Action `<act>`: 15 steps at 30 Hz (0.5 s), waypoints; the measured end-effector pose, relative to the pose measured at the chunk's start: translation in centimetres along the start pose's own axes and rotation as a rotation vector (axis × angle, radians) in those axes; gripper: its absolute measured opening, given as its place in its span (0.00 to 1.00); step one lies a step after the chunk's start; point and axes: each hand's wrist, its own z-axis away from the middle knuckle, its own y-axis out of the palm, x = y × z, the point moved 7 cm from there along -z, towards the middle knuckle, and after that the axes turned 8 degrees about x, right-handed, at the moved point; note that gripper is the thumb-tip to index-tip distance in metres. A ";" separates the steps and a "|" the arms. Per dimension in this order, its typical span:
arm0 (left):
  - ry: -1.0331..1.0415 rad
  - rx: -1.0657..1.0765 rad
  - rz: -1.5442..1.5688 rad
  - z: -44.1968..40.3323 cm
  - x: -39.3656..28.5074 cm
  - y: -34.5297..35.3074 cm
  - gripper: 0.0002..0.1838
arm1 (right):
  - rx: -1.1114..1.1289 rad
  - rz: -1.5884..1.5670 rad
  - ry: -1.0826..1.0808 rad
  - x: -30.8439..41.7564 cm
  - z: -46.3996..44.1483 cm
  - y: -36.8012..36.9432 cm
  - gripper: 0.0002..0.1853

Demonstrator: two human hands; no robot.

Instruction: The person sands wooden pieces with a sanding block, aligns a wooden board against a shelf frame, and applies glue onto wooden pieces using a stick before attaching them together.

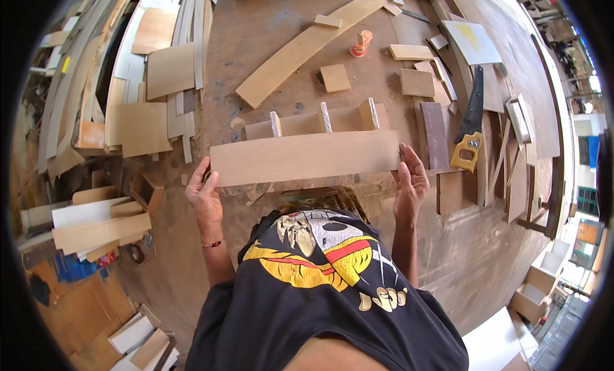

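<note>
A long rectangular wooden board (pixel 306 159) is held level in front of my body, above the near edge of the worktable. My left hand (pixel 205 184) pinches its left end between thumb and fingers. At the other end, my right hand (pixel 411 178) grips the board the same way. Just beyond the board lies a wooden piece (pixel 297 125) with three short upright dividers (pixel 325 118) whose edges look whitish. The board hides the near part of that piece, and I cannot tell whether the two touch.
Farther up the worktable (pixel 224 45) lie a long plank (pixel 307 48), a small square block (pixel 335 78) and an orange-red container (pixel 361 44). A handsaw (pixel 471 122) rests at the right among offcuts (pixel 417 83). Stacked panels (pixel 169 70) stand at the left.
</note>
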 end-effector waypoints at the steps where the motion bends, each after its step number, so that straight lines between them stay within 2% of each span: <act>1: -0.006 0.011 0.003 -0.1 0.3 0.1 0.22 | -0.012 0.004 -0.004 -0.1 -0.1 -0.1 0.20; 6: -0.074 -0.011 -0.020 -0.4 1.6 0.3 0.21 | -0.101 -0.007 0.035 -1.1 -0.8 -1.4 0.23; 9: -0.082 0.002 -0.025 -0.4 1.9 0.8 0.21 | -0.149 0.088 0.087 -1.3 -1.5 -2.3 0.22; 15: -0.061 -0.012 -0.010 -0.3 2.1 1.1 0.21 | -0.178 0.010 0.181 -1.7 -2.7 -3.6 0.22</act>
